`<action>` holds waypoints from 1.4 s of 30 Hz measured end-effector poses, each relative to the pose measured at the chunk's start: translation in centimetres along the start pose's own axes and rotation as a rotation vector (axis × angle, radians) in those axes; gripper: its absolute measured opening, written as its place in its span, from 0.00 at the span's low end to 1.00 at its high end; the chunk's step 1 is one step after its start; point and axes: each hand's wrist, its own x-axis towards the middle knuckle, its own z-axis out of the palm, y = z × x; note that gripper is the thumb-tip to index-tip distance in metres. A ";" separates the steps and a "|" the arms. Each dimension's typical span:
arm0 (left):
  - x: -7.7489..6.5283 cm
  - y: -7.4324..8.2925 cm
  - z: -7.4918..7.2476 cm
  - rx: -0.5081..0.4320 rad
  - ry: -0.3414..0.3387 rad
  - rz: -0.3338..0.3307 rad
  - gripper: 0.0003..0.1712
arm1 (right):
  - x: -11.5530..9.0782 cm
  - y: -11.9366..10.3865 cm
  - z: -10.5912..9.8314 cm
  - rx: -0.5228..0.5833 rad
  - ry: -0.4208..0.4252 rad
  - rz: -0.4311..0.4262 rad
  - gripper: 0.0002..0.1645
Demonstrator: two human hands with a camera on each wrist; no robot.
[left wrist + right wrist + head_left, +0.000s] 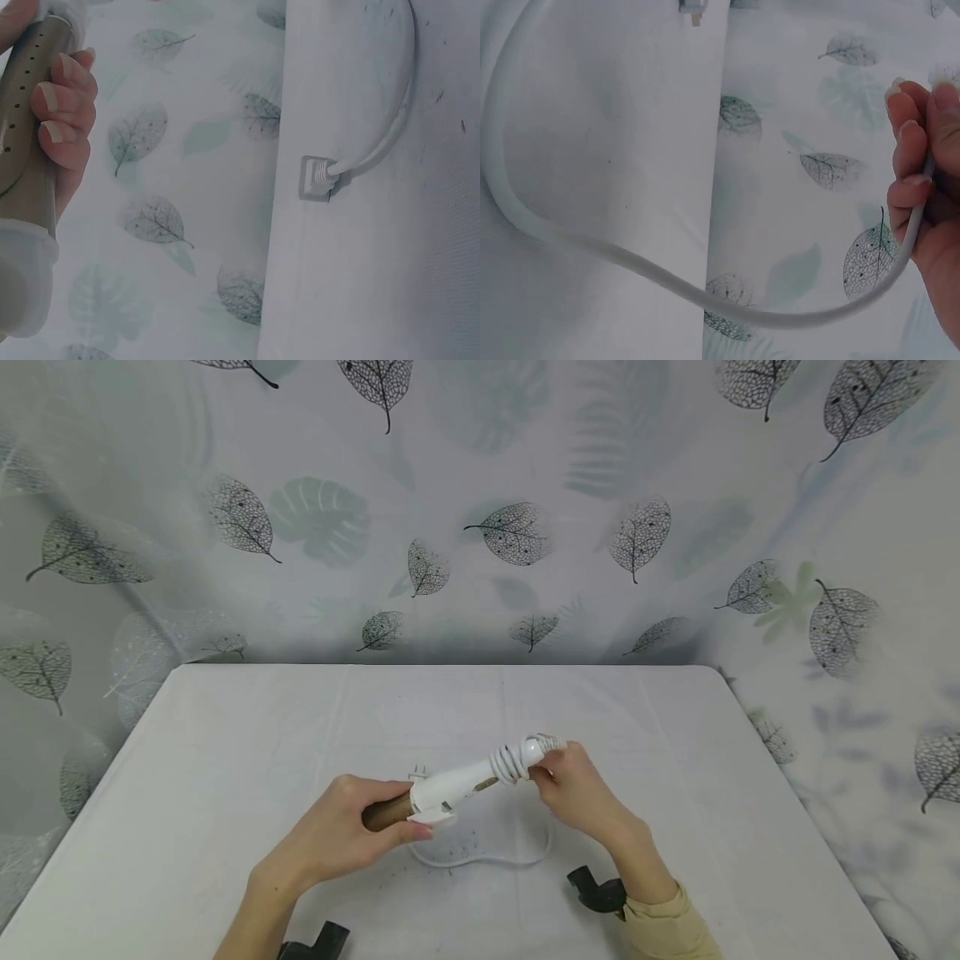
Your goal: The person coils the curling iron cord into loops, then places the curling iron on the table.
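A curling iron point(453, 787) with a white handle and a brownish barrel is held above the table, tilted up to the right. My left hand point(330, 831) grips it round the barrel; in the left wrist view the fingers curl about the perforated barrel point(28, 97), above a white tip point(26, 277). Several turns of white cord point(510, 763) circle the handle's far end. My right hand point(588, 797) pinches the cord beside that end. The loose cord point(772, 319) hangs from the right fingers and loops down to the table. Its plug point(319, 180) lies behind the iron.
A white-covered table point(247, 735) spreads beneath the hands, with small dark specks point(468, 843) near the cord loop. A leaf-patterned curtain point(480, 593) hangs behind and at both sides. Black devices point(600, 892) sit at the wrists.
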 end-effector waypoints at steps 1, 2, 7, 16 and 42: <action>0.0 0.0 0.0 -0.013 -0.007 0.017 0.19 | 0.0 0.1 -0.1 0.025 0.006 0.001 0.14; 0.0 -0.1 0.0 -0.026 -0.015 0.045 0.17 | 0.0 0.2 -0.3 0.048 0.011 -0.006 0.15; 0.1 -0.3 0.4 -0.089 -0.061 0.191 0.11 | 0.0 0.9 -0.8 0.161 -0.030 -0.130 0.15; 0.0 -0.1 0.4 -0.066 -0.131 0.098 0.11 | 0.0 1.2 -1.2 0.112 -0.087 -0.226 0.09; 0.4 0.3 2.0 0.183 -0.260 -0.120 0.20 | 0.0 0.3 -1.4 0.055 -0.165 -0.116 0.02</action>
